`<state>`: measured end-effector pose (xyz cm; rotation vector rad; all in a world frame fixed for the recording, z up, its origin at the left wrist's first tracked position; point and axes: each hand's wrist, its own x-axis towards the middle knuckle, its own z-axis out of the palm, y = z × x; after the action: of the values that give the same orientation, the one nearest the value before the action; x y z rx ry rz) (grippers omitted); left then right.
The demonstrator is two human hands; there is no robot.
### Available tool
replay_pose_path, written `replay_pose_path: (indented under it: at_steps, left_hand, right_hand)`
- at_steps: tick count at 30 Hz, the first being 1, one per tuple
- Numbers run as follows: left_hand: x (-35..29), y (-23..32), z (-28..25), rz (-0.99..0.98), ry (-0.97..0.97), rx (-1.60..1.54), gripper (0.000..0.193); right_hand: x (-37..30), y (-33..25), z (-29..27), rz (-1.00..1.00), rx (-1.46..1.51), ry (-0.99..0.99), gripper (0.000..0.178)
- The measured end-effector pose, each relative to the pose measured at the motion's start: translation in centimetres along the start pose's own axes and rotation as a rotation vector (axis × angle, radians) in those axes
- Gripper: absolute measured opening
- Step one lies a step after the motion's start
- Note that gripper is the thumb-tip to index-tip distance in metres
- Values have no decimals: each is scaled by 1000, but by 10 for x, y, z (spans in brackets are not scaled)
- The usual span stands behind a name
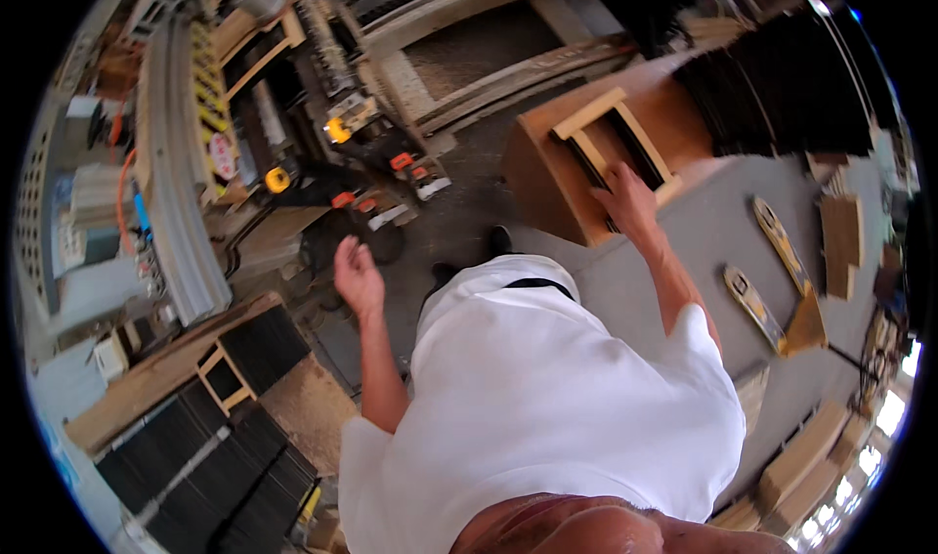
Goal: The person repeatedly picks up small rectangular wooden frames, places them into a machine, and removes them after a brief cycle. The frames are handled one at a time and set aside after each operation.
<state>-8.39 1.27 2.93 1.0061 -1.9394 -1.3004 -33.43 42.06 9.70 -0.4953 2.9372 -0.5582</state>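
My right hand [630, 204] is at the near end of a small rectangular wooden frame [590, 114], its fingers closed round that end. Pale wood and black strips make up the frame. It lies on top of a brown box-like stand [547, 188] to my right. My left hand [360, 278] hangs in the air in front of the machine on my left, palm up, with loosely curled fingers apart and nothing in them.
At the left stands a machine with orange-tipped clamps [401, 161] and another pale frame [259, 70]. Black strips [264, 349] and a small wooden frame [225, 378] lie lower left. More black strips [782, 85] are stacked at the far right. A yellow pallet jack [806, 324] stands on the floor.
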Motion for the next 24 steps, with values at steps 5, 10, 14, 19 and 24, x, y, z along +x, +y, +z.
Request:
replay_pose_path:
  at_steps: [5,10,14,19,24]
  left_hand:
    - [68,44,33,-47,-63,-114,30]
    - [168,78,50,-149,-64,-305,39]
    - [257,86,63,-290,-37,-626,44]
    - [352,73,75,-440,-89,-887,72]
    - [398,62,84,-492,-63,-1121,88]
  right_hand:
    - [-12,8,11,73,65,95,23]
    - [4,-14,-20,100,246,205,27]
    - [22,-44,-31,87,485,298,26]
    - [45,-102,-30,48,665,291,26]
    - [68,-159,-23,-14,667,217,25]
